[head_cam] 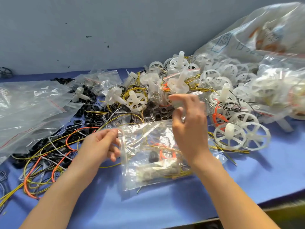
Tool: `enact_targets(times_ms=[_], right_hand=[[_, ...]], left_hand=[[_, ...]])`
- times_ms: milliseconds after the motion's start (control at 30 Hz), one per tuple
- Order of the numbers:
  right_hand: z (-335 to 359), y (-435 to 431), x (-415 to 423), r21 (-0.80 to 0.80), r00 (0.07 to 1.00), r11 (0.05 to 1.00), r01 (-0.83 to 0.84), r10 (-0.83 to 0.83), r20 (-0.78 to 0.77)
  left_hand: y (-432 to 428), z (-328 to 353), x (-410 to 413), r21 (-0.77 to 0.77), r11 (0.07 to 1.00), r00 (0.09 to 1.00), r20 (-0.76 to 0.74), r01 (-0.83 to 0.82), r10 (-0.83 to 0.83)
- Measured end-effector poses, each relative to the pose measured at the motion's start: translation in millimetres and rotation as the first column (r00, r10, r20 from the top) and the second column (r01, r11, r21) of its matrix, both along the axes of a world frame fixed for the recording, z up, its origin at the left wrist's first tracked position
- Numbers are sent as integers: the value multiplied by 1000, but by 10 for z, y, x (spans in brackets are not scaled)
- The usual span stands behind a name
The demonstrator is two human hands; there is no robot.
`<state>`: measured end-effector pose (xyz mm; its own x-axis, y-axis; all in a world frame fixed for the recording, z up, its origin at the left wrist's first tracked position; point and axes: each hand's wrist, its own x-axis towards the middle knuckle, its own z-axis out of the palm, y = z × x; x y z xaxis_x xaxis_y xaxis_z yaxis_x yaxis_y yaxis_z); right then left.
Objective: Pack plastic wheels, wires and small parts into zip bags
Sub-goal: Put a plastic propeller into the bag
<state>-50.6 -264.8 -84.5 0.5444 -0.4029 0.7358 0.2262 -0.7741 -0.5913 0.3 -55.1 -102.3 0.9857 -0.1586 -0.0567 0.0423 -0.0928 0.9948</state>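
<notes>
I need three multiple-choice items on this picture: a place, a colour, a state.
1. Where lies the big pile of white spoked plastic wheels? A) right of the table B) left of the table C) on the floor
2. Which colour has the table cover? A) green B) blue C) red
3. What does the left hand do? A) lies flat B) pinches the clear zip bag by its edge C) holds a wheel
Key: 1 A, they heap on the right; 2 B, bare cloth shows blue; 3 B, fingers curl on the bag's edge.

Clear zip bag (148,176) lying centre, holding wires (166,153), black part (153,157) (contents blurred); white spoked wheels (229,138) heaped right; loose wires (41,162), black rings (92,113) left.
</notes>
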Motion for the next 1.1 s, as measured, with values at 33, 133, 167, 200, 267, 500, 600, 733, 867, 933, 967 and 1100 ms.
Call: enact_targets(times_ms=[33,133,167,200,267,500,600,733,867,933,967,1100], right_hand=[[-11,-62,-49,7,992,993,118,-118,36],[-69,-219,-200,67,925,926,372,-376,50],[-94,-264,-241,87,908,906,414,-417,26],[-118,-304,-281,98,896,891,443,-445,-8],[-176,-382,-358,86,880,876,474,-467,-88],[-359,-679,-582,-80,839,931,356,-356,-412],[-345,-718,-635,-82,831,926,369,-368,-417],[-231,-722,-641,-26,889,931,364,-356,-287],[40,-634,-603,419,998,908,23,7,-70],[148,-544,-556,654,960,712,-255,267,85],[174,-495,-528,712,924,613,-342,359,135],[185,-266,-400,802,843,434,-410,516,151]], left_hand=[[-5,18,27,-44,998,999,1,-48,48],[-28,45,58,-119,986,994,-6,-113,113],[-49,51,60,-141,982,992,-12,-124,123],[-73,57,60,-161,978,991,-17,-132,131],[-135,73,62,-190,971,989,-25,-145,143],[-267,135,62,-271,948,986,-33,-165,162],[-291,150,79,-285,939,980,-11,-191,196],[-314,204,71,-286,932,965,67,-223,252],[-419,272,-49,-229,963,954,226,-143,195],[-489,316,-148,-178,983,938,330,-52,109],[-522,335,-201,-146,989,924,379,1,55],[-617,356,-377,71,985,835,522,158,-172]])
